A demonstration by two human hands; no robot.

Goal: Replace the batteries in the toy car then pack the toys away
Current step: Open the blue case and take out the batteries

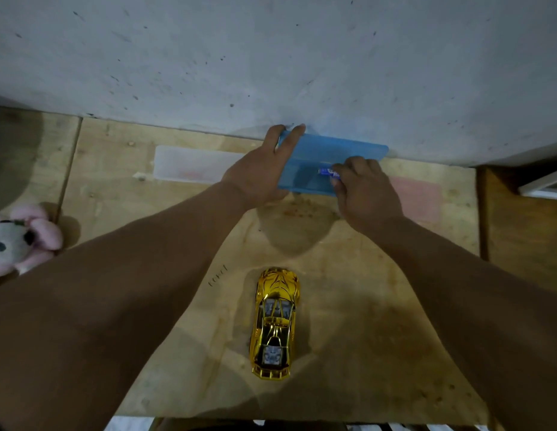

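Observation:
A shiny gold toy car (274, 324) stands on its wheels near the front of the wooden table, nose pointing away from me. At the back, against the wall, lies a blue plastic box (333, 150). My left hand (258, 172) grips the box's left end, fingers over its far rim. My right hand (364, 188) is over the box's right side and pinches a small blue-and-white battery (326, 172) at the fingertips, above the inside of the box.
A translucent white lid (190, 164) lies flat left of the blue box. A pink and white plush toy (20, 239) sits at the table's left edge. A grey wall (271, 57) closes off the back. A second wooden surface (526, 231) adjoins on the right.

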